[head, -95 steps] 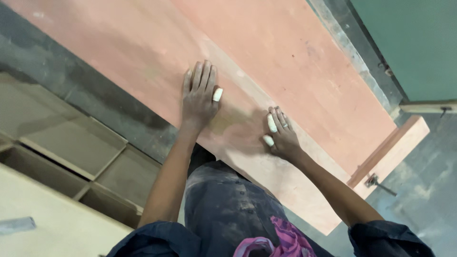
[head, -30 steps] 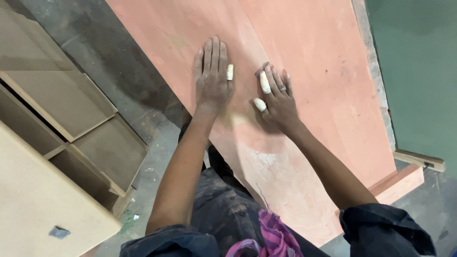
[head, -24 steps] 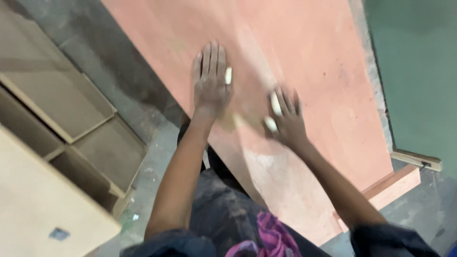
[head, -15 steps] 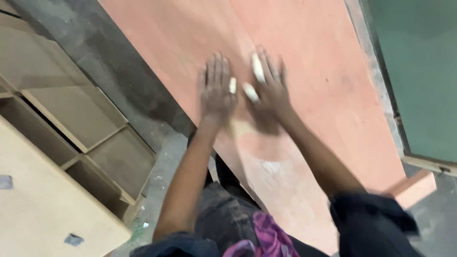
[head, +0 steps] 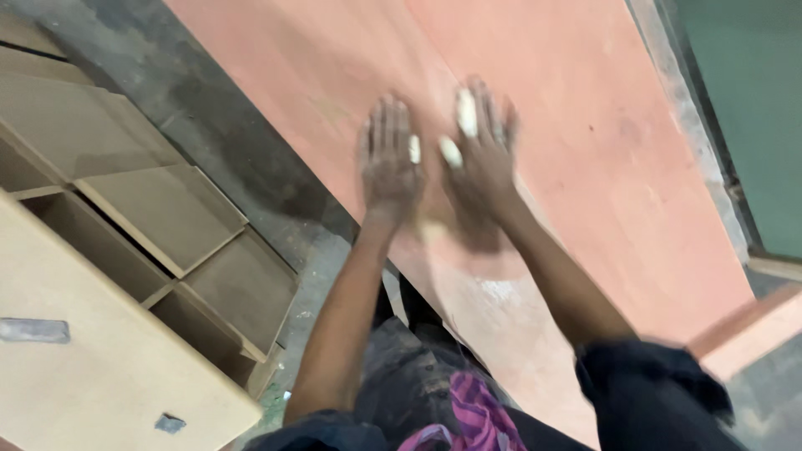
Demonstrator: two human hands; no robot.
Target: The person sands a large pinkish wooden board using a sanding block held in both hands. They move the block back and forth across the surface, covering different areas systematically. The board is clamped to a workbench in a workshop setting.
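Observation:
A large reddish-brown plywood sheet [head: 601, 142] lies flat on the floor in front of me. My left hand [head: 388, 159] rests palm down on it with the fingers spread. Close beside it my right hand [head: 483, 159] also lies flat on the sheet, fingers apart. Pale tape or bandage wraps one finger of the left hand and two fingers of the right. A pale smear [head: 501, 292] marks the sheet near my knees. Neither hand holds anything.
An open-fronted wooden cabinet [head: 125, 242] with several compartments lies to my left across a strip of grey concrete floor [head: 234, 117]. A green wall [head: 743, 100] rises at the right. A narrow wooden board [head: 752, 330] lies at the sheet's near right corner.
My right hand has slid left across the sheet until it is next to my left hand. The view has shifted with my head, bringing the cabinet further in.

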